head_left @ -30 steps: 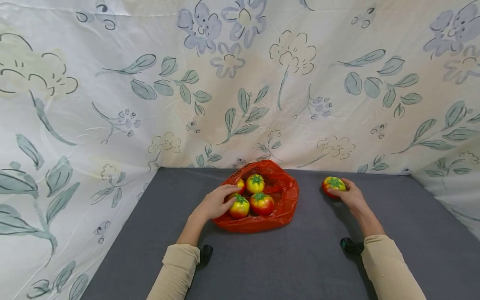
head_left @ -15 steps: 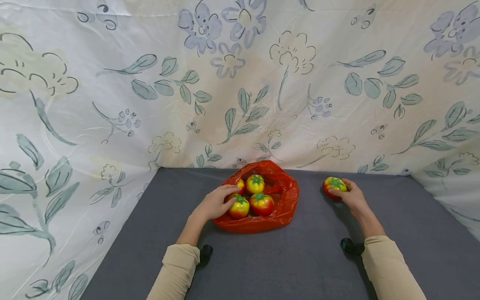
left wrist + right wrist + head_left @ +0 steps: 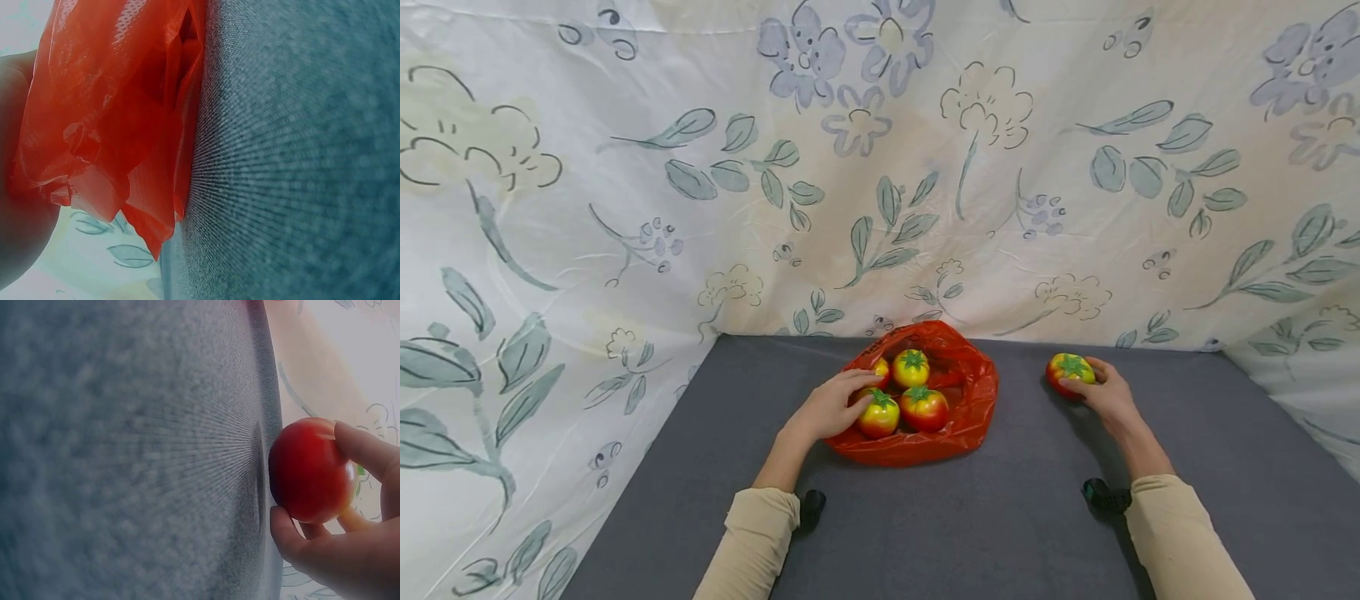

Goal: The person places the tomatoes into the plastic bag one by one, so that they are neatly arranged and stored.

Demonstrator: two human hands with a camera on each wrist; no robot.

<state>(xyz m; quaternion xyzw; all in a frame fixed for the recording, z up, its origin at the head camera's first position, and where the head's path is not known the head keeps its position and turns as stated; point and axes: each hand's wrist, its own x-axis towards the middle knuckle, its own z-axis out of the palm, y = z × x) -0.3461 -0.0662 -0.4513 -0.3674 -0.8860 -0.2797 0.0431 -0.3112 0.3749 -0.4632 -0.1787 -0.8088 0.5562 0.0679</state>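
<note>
A grey cloth [image 3: 925,533] covers the flat surface from the near edge to the far wall. Behind it and along both sides hangs a white sheet [image 3: 880,167] printed with blue-grey flowers and green leaves. It is creased, and it meets the grey cloth along the far edge and at the left and right.
</note>
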